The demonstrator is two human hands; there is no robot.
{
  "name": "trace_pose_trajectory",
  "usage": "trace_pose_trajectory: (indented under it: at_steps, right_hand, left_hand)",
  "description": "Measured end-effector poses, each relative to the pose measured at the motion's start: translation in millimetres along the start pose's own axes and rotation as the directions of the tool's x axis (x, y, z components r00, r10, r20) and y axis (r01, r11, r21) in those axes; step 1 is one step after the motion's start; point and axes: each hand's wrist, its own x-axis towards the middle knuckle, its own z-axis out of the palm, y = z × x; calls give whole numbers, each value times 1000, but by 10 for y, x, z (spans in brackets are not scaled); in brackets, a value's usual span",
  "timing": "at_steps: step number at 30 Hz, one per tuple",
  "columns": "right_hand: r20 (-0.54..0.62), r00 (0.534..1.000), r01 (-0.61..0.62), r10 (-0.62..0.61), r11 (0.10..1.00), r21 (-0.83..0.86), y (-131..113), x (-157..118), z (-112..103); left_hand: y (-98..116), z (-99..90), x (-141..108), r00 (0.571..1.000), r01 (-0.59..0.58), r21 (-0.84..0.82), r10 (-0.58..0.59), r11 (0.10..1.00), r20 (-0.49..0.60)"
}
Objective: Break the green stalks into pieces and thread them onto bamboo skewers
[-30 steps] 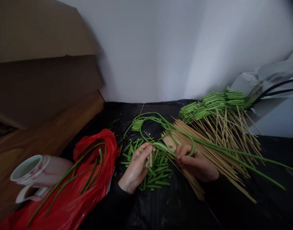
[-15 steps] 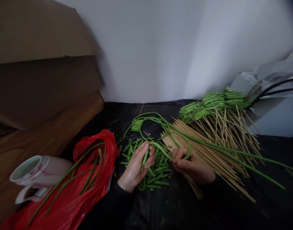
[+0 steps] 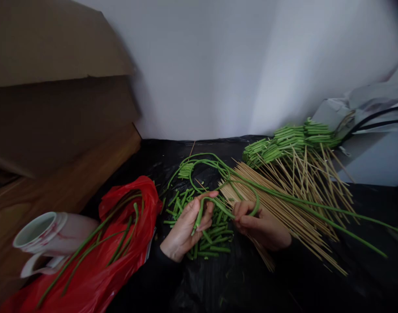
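Between my hands runs a long green bean point(image 3: 221, 206), bent over near its left end. My left hand point(image 3: 189, 224) grips that bent end, the index finger stretched along it. Closed on the same bean farther along is my right hand point(image 3: 259, 226), where the bean loops up past the fingers. Under and behind the hands lies a pile of short cut bean pieces point(image 3: 215, 241). More long beans point(image 3: 215, 161) curl behind them and trail off to the right. A skewer of bean pieces point(image 3: 185, 171) rests just beyond the pile.
Loose bamboo skewers point(image 3: 283, 208) spread at the right. Filled bean skewers point(image 3: 290, 141) are stacked behind, by a grey box point(image 3: 375, 156). At left are a red plastic bag point(image 3: 127, 261) with beans, a white pitcher point(image 3: 71, 232) and a cardboard box point(image 3: 55, 87). Black plastic sheet point(image 3: 218, 287) covers the surface.
My left index finger has straightened out to the right over the bean's bend. The right hand has hardly moved.
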Motion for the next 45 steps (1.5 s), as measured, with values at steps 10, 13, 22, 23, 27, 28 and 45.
trace_pose_trajectory:
  at_steps: [10,13,22,23,27,28,45]
  right_hand:
    - [-10,1000,2,-2,1000,-22,25,-11,-11]
    - [-3,1000,-5,5,999,-34,18,-6,-5]
    - [-32,999,-35,32,996,-81,-22,-18,38]
    - [-56,998,-42,38,997,-72,-36,-16,36]
    - [-168,983,-80,77,997,-12,-115,12,18]
    - [-190,978,-83,82,997,1,-136,20,12]
    - [-6,988,-157,157,987,20,-147,-18,34]
  left_hand:
    - [-36,32,17,988,-13,109,29,994,-152]
    - [-56,29,20,984,-17,151,44,988,-174]
    - [-68,52,20,974,-36,297,100,954,-203]
    - [-69,55,23,974,-39,305,104,951,-199]
    - [-61,64,35,975,-41,311,107,950,-197]
    - [-50,59,38,972,-54,290,117,956,-204]
    - [17,86,-56,909,383,328,-415,863,29]
